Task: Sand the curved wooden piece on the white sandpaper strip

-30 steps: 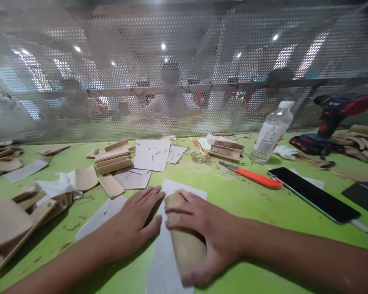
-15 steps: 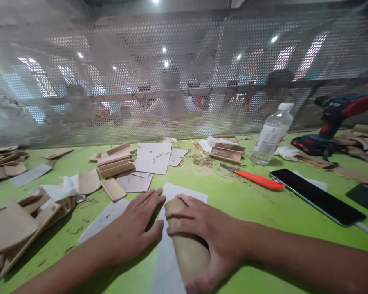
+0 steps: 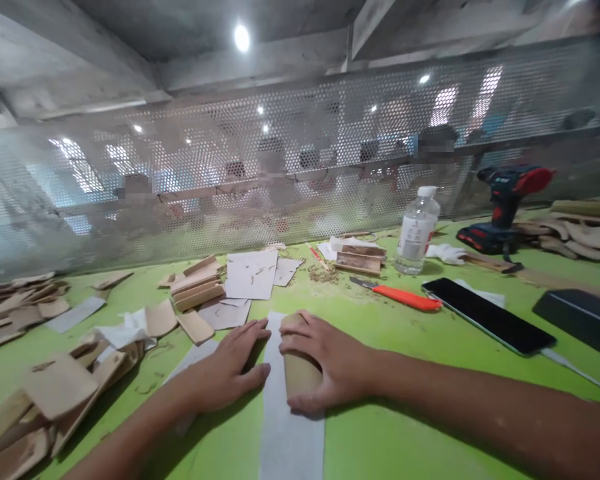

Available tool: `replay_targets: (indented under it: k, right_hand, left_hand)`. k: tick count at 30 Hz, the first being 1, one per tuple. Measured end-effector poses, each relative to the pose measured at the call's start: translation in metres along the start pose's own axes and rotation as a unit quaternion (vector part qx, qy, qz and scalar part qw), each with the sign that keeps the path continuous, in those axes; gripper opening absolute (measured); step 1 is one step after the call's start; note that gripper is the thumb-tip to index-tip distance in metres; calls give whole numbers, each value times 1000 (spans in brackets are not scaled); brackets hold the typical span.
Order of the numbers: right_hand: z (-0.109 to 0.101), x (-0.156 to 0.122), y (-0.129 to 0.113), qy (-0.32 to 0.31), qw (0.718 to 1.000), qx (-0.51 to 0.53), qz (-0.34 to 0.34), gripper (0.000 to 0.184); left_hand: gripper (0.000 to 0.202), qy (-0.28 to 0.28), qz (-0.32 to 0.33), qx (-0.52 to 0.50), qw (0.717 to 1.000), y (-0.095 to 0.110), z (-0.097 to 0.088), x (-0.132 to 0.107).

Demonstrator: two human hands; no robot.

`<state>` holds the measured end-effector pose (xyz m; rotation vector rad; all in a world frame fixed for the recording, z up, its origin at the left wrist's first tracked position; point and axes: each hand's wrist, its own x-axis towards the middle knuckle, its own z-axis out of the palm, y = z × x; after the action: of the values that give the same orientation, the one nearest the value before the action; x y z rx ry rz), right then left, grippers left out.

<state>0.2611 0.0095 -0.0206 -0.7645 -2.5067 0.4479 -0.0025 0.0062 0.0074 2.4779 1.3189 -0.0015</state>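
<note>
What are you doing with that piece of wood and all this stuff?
A person is pressing a curved wood piece onto a long grey strip of sandpaper with the right hand. The left hand lies flat beside it, at the strip's edge. More wood pieces are piled on the green table to the left. Farther back lie an orange knife, a water bottle and a drill.

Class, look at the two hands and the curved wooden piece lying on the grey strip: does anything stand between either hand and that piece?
Nothing visible does. The right hand lies directly on the wooden piece, covering most of it. The left hand rests flat beside it on the edge of the grey strip, with only bare strip between its fingertips and the wood.
</note>
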Motion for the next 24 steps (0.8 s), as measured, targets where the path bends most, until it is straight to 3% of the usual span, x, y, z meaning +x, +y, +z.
replay_targets:
  k: [5, 10, 12, 18, 22, 24]
  right_hand:
    - [-7, -1, -5, -22, 1000, 2, 5, 77]
    - [-17, -9, -20, -120, 992, 25, 3, 102]
    - [-21, -11, -24, -133, 990, 38, 0, 102]
    - [-17, -13, -17, -89, 994, 26, 63, 104]
    - [-7, -15, -13, -51, 997, 34, -42, 94]
    - [-5, -14, -11, -28, 998, 33, -46, 87]
  left_hand:
    - [29, 72, 26, 59, 995, 10, -5, 8]
    - [16, 81, -34, 143, 986, 31, -5, 33]
    - [13, 82, -47, 163, 982, 37, -1, 43]
    - [23, 127, -77, 172, 974, 39, 16, 50]
    - [25, 124, -59, 147, 980, 33, 19, 50]
    - [25, 122, -55, 135, 982, 30, 19, 52]
